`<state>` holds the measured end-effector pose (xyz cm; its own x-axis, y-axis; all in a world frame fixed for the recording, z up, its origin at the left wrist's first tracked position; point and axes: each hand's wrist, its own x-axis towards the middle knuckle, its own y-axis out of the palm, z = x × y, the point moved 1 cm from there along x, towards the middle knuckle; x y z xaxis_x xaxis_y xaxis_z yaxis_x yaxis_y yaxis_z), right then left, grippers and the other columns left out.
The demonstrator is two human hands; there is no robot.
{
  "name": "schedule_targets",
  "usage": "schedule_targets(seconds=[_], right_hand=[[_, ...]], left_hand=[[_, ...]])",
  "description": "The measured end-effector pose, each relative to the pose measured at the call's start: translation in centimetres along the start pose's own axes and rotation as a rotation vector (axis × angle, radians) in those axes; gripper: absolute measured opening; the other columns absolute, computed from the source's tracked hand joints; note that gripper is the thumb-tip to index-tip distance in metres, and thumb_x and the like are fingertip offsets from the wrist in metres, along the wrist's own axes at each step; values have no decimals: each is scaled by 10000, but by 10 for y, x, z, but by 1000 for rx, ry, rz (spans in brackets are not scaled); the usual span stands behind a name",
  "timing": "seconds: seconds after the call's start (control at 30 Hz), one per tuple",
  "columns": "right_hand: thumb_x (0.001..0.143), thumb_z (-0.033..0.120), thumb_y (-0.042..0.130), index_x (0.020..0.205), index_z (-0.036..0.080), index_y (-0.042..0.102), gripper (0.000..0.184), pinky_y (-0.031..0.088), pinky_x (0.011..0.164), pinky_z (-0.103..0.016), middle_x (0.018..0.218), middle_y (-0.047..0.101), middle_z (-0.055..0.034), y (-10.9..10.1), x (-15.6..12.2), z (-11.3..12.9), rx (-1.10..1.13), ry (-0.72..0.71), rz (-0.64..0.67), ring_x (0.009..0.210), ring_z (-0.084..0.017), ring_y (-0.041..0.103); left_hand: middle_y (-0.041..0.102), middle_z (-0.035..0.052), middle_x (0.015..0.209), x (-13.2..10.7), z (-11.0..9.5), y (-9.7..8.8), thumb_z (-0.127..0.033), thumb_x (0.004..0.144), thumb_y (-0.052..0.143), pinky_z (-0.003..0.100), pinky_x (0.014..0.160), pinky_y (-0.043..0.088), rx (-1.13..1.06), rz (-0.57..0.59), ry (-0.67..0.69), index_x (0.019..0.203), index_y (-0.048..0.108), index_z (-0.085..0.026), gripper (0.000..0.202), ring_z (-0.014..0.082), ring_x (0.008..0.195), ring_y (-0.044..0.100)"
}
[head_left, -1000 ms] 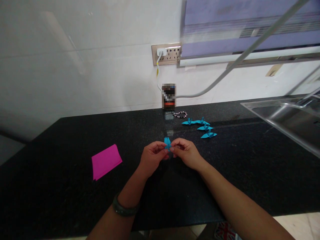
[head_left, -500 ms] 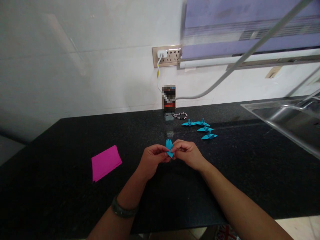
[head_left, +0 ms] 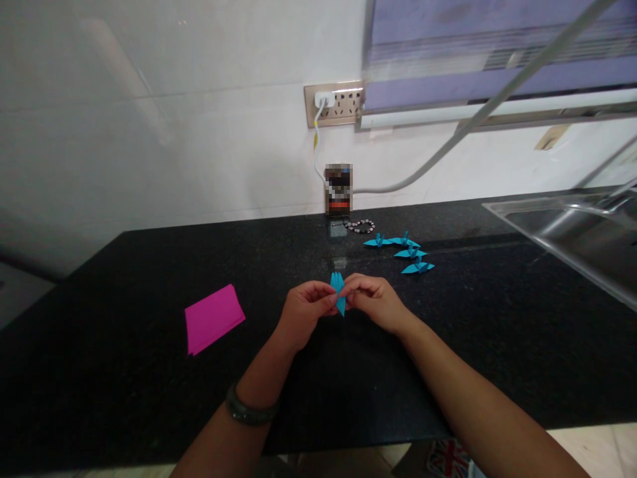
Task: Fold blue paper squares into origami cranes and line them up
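Observation:
A folded blue origami paper [head_left: 338, 283], narrow and pointed at its lower end, is pinched between both hands above the dark counter. My left hand [head_left: 309, 311] is closed on its left side, thumb and forefinger pressing the paper. On the right side, my right hand [head_left: 372, 299] grips it in the same way. Its upper end shows split, pointed flaps; the fingers cover part of the middle. Several finished blue paper cranes [head_left: 418, 267] sit on the counter beyond my right hand. To the left lies a stack of pink paper sheets [head_left: 213, 320].
The black counter [head_left: 124, 372] meets a white tiled wall. Against the wall stands a pixelated phone-like object [head_left: 339, 189] with a white cable to a socket [head_left: 334, 105]. A beaded strap [head_left: 361, 226] lies before it. A steel sink [head_left: 587, 242] is at the right, under a grey hose [head_left: 462, 136].
Both hands still hold the blue paper at nearly the same spot. More of its lower point now shows between the fingers. The view has shifted slightly.

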<state>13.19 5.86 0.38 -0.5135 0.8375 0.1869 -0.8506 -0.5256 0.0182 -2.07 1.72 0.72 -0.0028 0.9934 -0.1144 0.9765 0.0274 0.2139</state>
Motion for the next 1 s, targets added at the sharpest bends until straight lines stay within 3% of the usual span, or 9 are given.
schedule_targets(seconds=[0.13,0.27,0.4,0.6,0.73,1.0], right_hand=[[728,294,582,856,169,557,181,454,548,-243,677,569,13,2,1,-3,115,144,-85,559,-96,550],[718,351,603,770,132,567,228,405,492,-207,604,564,10,4,1,-5,28,195,8,495,-76,511],[714,357,607,731,132,573,228,392,490,-202,577,566,14,4,1,-5,16,186,17,486,-72,505],[694,355,626,736,141,581,223,397,499,-209,602,593,7,4,1,-5,53,167,-23,495,-78,514],[687,354,633,728,144,580,221,400,498,-212,602,601,6,5,1,-5,61,146,-60,495,-82,519],[710,333,601,715,144,558,194,401,499,-219,578,571,12,8,1,-5,0,139,-51,488,-85,510]], left_hand=[[605,-9,628,1,-1,0,-235,627,688,238,581,473,73,-29,75,733,590,-130,178,93,558,561],[602,-3,653,2,1,-1,-225,642,671,216,573,451,156,-18,136,729,584,-130,155,91,585,557],[606,-8,662,2,1,0,-206,638,670,217,572,451,144,-14,155,756,550,-143,180,97,592,565],[648,20,710,0,-4,3,-236,650,668,246,597,472,73,-11,69,891,538,-140,290,113,599,589],[642,35,659,0,-3,3,-313,686,632,240,584,467,149,-37,29,815,604,-104,247,111,573,577],[610,16,557,0,1,2,-351,700,602,230,507,433,348,-129,125,716,618,-129,223,122,511,555]])
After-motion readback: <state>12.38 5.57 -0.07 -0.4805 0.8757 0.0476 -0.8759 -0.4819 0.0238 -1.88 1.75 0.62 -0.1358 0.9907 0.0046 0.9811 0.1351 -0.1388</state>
